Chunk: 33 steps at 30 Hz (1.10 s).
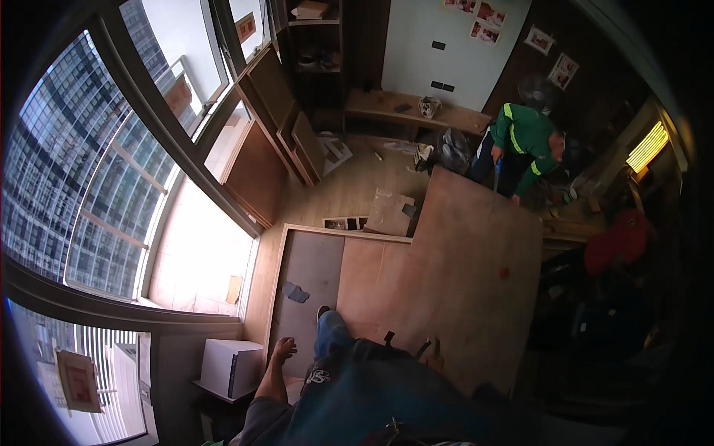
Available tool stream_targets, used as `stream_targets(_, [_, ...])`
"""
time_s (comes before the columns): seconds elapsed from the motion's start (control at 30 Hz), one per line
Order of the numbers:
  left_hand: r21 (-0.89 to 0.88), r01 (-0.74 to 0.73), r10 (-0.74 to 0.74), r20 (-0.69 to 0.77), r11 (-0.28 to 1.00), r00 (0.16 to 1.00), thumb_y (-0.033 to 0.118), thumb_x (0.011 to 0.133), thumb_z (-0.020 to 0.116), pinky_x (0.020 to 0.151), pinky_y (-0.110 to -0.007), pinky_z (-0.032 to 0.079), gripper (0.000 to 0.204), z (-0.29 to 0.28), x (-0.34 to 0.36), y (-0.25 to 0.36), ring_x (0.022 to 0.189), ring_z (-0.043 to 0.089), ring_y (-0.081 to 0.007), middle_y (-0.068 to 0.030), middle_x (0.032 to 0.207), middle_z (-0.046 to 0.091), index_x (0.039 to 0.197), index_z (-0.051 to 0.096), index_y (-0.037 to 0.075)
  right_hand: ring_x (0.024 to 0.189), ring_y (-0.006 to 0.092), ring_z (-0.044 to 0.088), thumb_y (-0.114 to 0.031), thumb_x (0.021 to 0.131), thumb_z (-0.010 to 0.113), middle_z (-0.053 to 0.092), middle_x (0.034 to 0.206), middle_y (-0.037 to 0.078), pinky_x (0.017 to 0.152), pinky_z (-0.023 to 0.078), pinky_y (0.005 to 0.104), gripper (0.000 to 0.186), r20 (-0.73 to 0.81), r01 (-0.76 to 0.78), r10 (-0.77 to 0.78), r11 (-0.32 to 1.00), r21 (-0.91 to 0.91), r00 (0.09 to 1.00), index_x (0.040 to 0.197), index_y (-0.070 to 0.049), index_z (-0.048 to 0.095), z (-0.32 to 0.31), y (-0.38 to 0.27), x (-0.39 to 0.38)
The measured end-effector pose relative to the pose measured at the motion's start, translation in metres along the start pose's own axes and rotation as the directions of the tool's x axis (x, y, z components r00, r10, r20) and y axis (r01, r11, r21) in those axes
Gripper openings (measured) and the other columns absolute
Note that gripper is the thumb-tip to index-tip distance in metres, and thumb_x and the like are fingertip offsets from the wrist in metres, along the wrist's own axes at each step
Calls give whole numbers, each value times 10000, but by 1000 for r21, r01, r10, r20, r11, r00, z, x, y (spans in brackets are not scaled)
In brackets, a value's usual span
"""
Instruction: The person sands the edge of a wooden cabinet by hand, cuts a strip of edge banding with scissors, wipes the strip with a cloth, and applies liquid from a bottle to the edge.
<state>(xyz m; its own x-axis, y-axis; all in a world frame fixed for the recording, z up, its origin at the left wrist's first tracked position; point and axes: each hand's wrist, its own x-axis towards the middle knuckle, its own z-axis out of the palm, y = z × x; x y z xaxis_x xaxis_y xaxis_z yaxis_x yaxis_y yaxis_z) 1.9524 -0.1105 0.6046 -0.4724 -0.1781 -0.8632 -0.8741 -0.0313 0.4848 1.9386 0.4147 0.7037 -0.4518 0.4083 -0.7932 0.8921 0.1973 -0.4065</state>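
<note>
My left hand (284,349) hangs beside my left thigh, fingers loosely curled and apart, with nothing seen in it. Near my waist, my right hand (433,360) is closed around a small dark object, too dim to name. Below me spreads a wide reddish-brown wooden sheet (461,297), joined on its left by a grey panel (316,256). On that panel, ahead of my left hand, lies a dark grey scrap (295,291). A small orange object (504,273) rests on the sheet's right part.
A co-worker in green (524,137) bends over the sheet's far edge with a blue tool (497,169). Another person in red (617,241) stoops at the right. Boards (256,175) lean by the windows. A white box (227,369) stands left; a loose panel (388,212) lies beyond the frame.
</note>
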Motion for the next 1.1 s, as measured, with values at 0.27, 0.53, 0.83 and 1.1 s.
stream_targets(0.27, [58, -327, 307, 219, 943, 926, 361, 916, 564, 595, -246, 460, 422, 13, 106, 155, 765, 638, -142, -65, 954, 646, 1219, 568, 67, 514, 185, 543, -160, 825, 588, 558, 657, 94, 490, 446, 346, 172, -48, 37, -40, 997, -70, 998, 797, 8, 563, 43, -22, 26])
stream_targets(0.53, [234, -699, 661, 227, 676, 715, 274, 895, 541, 643, -331, 527, 350, 46, 229, 260, 734, 656, -187, -130, 866, 676, 1081, 651, -1, 574, 195, 593, -184, 832, 617, 614, 740, 125, 523, 472, 343, 225, -137, 60, -104, 953, -298, 985, 839, 39, 587, 95, -87, 49])
stream_targets(0.83, [151, -535, 480, 291, 831, 828, 279, 908, 574, 640, -295, 525, 352, -3, 269, 273, 762, 641, -161, -102, 929, 658, 1119, 603, -2, 602, 178, 614, -189, 845, 629, 616, 746, 109, 537, 492, 343, 265, -37, 290, -298, 947, -140, 954, 965, 37, 560, 121, -245, 77])
stream_targets(1.1, [33, -275, 250, 322, 961, 913, 195, 901, 542, 569, -283, 512, 271, -88, 272, 237, 664, 631, -148, -69, 794, 632, 1076, 638, 12, 560, 151, 559, -212, 842, 645, 539, 659, 65, 510, 460, 310, 288, -29, 416, -415, 909, 22, 909, 977, 8, 516, 144, -305, 82])
